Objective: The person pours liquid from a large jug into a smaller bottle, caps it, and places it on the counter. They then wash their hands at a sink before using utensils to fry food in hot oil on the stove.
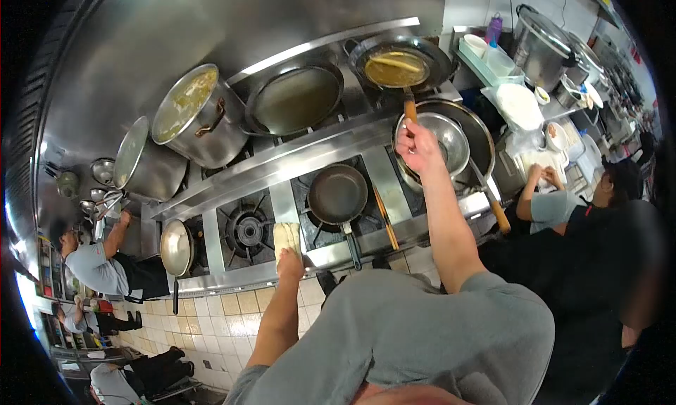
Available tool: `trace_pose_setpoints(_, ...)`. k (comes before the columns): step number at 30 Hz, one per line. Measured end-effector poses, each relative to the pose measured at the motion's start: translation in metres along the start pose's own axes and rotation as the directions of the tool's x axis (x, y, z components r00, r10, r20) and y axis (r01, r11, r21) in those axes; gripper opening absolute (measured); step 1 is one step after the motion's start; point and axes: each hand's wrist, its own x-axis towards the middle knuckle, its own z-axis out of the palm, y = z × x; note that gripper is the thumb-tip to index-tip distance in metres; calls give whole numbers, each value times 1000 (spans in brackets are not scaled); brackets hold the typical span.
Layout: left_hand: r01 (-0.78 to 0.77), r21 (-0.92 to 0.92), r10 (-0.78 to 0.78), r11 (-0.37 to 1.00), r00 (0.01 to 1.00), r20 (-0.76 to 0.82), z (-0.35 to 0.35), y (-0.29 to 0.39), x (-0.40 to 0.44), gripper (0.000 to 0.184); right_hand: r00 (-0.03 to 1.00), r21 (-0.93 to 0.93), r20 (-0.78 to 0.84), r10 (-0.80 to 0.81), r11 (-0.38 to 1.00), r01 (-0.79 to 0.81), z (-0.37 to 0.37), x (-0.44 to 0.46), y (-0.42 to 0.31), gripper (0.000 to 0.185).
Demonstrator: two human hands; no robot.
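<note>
My left hand (290,263) is closed on a folded pale cloth (286,237) at the stove's front edge. Reaching to the back right, my right hand (418,146) grips the wooden handle (410,106) of a utensil whose far end lies at the pan of yellow oil (396,68). A long yellowish piece of food (396,63) is in that oil. Below my right hand sits a metal bowl (451,141) inside a larger round pan (483,132). A dark frying pan (338,194) rests on the burner between my hands, with wooden chopsticks (385,218) beside it.
Two tall stockpots (211,134) (151,167) and a wide oil-filled wok (296,99) stand along the back. Another frying pan (177,247) is at the left. A wooden-handled utensil (500,215) sticks out at the right. Co-workers (556,204) (98,264) stand on both sides.
</note>
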Motion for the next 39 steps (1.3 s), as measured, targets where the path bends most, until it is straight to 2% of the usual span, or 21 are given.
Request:
trace_pose_setpoints(3,13,23,-11,1000,998,-61,-21,11,-19,89,999,59,45,23,998,-26,0,-2,-4,11)
trace_pose_setpoints(8,7,-13,-6,1000,996,90,-33,9,-22,104,997,88,77,1,996,-7,5,-15,-5,10)
trace_pose_setpoints(11,77,-27,-75,997,993,89,-35,14,-17,99,1000,106,25,18,994,-20,8,-14,-4,11)
trace_pose_setpoints(13,73,-8,-71,997,987,141,-32,14,-11,91,998,106,63,27,994,-33,1,-8,1,12)
trace_pose_setpoints(15,62,31,-65,998,992,109,-12,8,4,79,999,88,31,29,996,-32,6,-6,4,13)
trace_pose_setpoints(16,49,40,-51,998,997,57,-8,9,1,62,998,65,66,21,998,-26,-6,1,7,13)
trace_pose_setpoints(19,126,-60,-119,990,986,114,-54,28,-24,57,999,-39,33,-10,999,11,3,-22,2,14)
trace_pose_setpoints(22,82,-69,-77,994,994,73,-37,19,-13,50,998,-130,61,-21,991,29,-2,-40,-2,15)
trace_pose_setpoints(23,80,-64,-80,995,997,-2,-27,16,-11,43,999,-136,37,-2,991,7,-12,-36,-1,15)
trace_pose_setpoints(24,-29,76,28,997,999,16,-22,12,-9,41,998,-147,52,-26,989,34,-25,-29,2,16)
trace_pose_setpoints(25,-77,142,63,987,993,103,-65,29,-31,38,996,-161,73,-54,985,65,-36,-22,4,18)
trace_pose_setpoints(26,-101,160,94,982,994,49,-15,8,-2,36,997,-162,75,-29,986,41,-38,-22,1,18)
trace_pose_setpoints(27,-105,224,68,969,983,168,-86,41,-41,35,997,-158,72,-5,987,16,-36,-29,-1,19)
trace_pose_setpoints(28,66,-23,-65,998,996,53,-40,22,-15,35,996,-189,93,-14,982,31,-35,-36,-2,19)
trace_pose_setpoints(29,-14,139,6,990,998,55,14,-1,20,39,992,-217,126,-30,974,57,-30,-39,-4,19)
trace_pose_setpoints(31,26,17,-27,1000,999,45,-29,15,-7,80,992,-254,125,-21,966,53,-20,-54,-7,19)
trace_pose_setpoints(32,29,21,-30,999,998,54,-44,21,-15,80,993,-326,116,15,945,24,-19,-61,-7,19)
trace_pose_setpoints(34,103,-44,-99,994,991,87,-58,29,-24,84,993,-506,94,73,862,-16,-23,-78,2,20)
trace_pose_setpoints(35,107,-44,-103,993,990,93,-56,29,-23,84,993,-507,92,80,862,-22,-27,-86,11,20)
trace_pose_setpoints(37,145,-38,-140,989,983,115,-54,28,-19,74,975,-838,79,209,544,-48,-39,-95,38,22)
trace_pose_setpoints(39,148,-28,-143,989,982,121,-53,28,-17,74,950,-984,99,297,174,48,-60,-99,77,28)
